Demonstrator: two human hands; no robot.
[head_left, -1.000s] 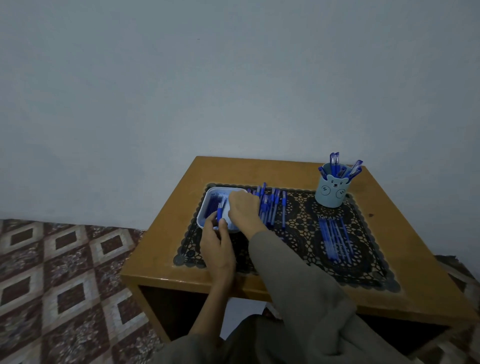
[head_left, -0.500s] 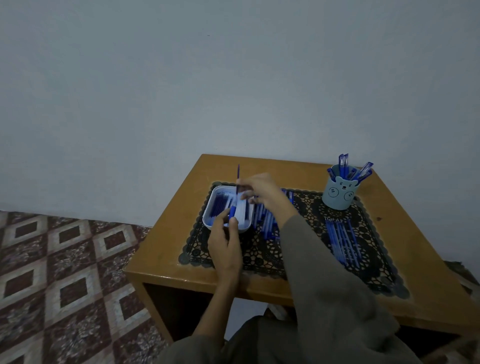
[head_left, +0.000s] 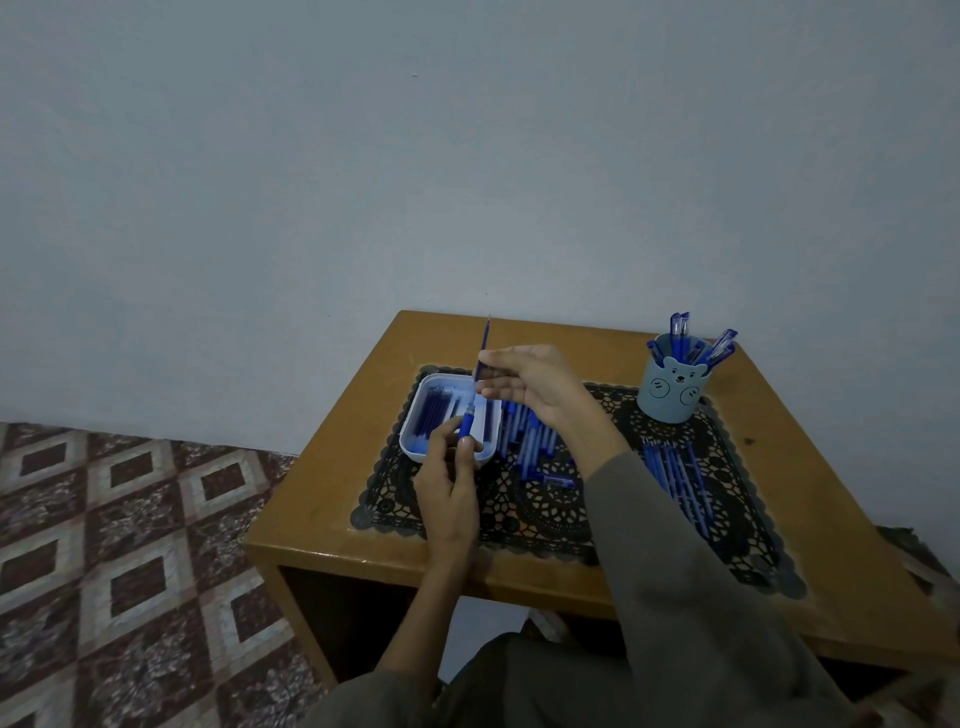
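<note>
My left hand (head_left: 451, 480) pinches a blue pen barrel (head_left: 466, 427) upright over the near edge of a white tray (head_left: 415, 410) that holds several blue refills. My right hand (head_left: 535, 382) pinches a thin blue refill (head_left: 483, 348) that points up and slants down toward the barrel's top. A loose pile of blue pens (head_left: 535, 441) lies on the black lace mat (head_left: 561, 509) just right of the tray, partly hidden by my right forearm.
A light blue bear-face cup (head_left: 672, 392) with several blue pens stands at the mat's far right corner. More blue pens (head_left: 675, 473) lie in a row below it. The small wooden table (head_left: 337, 478) stands against a plain wall; patterned floor tiles (head_left: 119, 545) lie to the left.
My right hand rose out of the tray with a refill and now holds it above the barrel. My left hand lifted the barrel slightly and stayed by the tray.
</note>
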